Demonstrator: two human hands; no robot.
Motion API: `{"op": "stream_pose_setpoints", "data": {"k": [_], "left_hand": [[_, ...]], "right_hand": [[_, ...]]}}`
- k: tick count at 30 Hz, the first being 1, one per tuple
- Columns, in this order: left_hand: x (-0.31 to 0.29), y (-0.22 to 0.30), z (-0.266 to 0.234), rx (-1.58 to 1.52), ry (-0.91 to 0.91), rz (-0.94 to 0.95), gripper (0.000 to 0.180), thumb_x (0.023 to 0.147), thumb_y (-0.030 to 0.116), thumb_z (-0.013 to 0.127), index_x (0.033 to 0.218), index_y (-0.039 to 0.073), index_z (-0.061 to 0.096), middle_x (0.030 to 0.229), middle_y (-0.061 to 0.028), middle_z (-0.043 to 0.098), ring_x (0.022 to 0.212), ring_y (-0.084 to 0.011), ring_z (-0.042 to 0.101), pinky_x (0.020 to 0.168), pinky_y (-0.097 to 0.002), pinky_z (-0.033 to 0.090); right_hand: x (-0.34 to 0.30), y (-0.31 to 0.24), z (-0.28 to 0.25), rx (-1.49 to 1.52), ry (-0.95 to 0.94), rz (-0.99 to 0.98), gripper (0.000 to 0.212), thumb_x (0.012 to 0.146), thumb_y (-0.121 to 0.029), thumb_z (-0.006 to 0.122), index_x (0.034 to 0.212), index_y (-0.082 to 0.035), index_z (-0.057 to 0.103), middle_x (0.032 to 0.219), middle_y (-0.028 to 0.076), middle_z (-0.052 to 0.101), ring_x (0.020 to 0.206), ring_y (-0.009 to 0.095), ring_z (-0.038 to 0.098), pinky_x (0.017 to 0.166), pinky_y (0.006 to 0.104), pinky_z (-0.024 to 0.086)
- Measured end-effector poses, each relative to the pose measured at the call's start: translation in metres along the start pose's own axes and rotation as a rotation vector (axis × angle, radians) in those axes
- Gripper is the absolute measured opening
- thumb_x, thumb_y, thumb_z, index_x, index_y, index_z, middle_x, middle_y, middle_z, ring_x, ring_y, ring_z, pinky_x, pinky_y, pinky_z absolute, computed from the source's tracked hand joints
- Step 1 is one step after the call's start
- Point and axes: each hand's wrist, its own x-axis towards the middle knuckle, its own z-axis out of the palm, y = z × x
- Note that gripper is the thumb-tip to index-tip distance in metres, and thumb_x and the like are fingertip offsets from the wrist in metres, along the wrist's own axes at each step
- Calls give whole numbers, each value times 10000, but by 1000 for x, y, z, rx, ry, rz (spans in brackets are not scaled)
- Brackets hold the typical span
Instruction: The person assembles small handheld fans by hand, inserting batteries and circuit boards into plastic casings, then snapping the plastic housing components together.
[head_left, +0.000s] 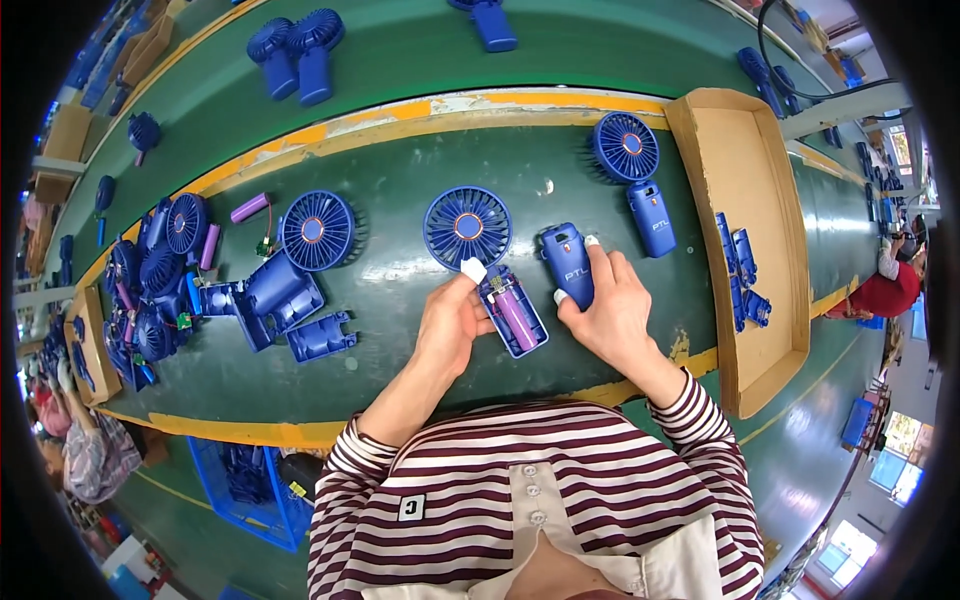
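Observation:
My left hand (450, 322) is closed on the open handle of a blue handheld fan (467, 226). Inside that handle shell lies a purple battery cell (516, 318), with a small circuit board near its upper end. White covers wrap some fingertips of both hands. Just to the right, my right hand (617, 305) grips a blue handle cover (568, 262) between thumb and fingers, its outer face up. Cover and open handle are apart. Beyond my right hand lies a fan with its handle closed (653, 215).
A shallow cardboard tray (745, 340) at the right holds several blue shell pieces. Left lie a fan head (317, 231), a loose purple cell (250, 208), empty shells (275, 297) and a pile of fans (160, 270). Finished-looking fans (298, 50) rest on the green belt (400, 55) behind.

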Motion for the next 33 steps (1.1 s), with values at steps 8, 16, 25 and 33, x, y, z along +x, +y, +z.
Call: {"op": "stream_pose_setpoints", "data": {"k": [8,16,25,33], "left_hand": [[2,-6,-6,-98,-27,9,457,870,415,415,1092,20,475,1027,-122,582,912,-204,582,764,-355,469],[-4,1,6,-87,23,36,410,871,396,440,1025,26,528,974,-86,584,852,-178,587,696,-345,491],[-4,4,5,-70,-26,17,461,883,432,418,1084,20,465,1030,-115,556,891,-207,590,733,-352,498],[-1,2,1,-72,-34,6,484,890,437,393,1103,9,467,1049,-130,563,901,-217,593,741,-346,494]], "right_hand": [[-19,-53,-26,224,-273,-173,618,572,-190,665,1114,26,462,772,126,482,626,282,534,524,370,460],[-7,-58,-11,172,-249,-147,604,596,-197,663,1131,8,471,797,127,490,641,267,563,490,368,479],[-3,-54,-4,193,-222,-128,581,569,-169,665,1086,36,496,743,119,486,583,272,548,500,364,467],[3,-53,-2,182,-264,-163,589,568,-179,665,1079,60,498,731,123,494,566,272,548,485,362,465]]}}
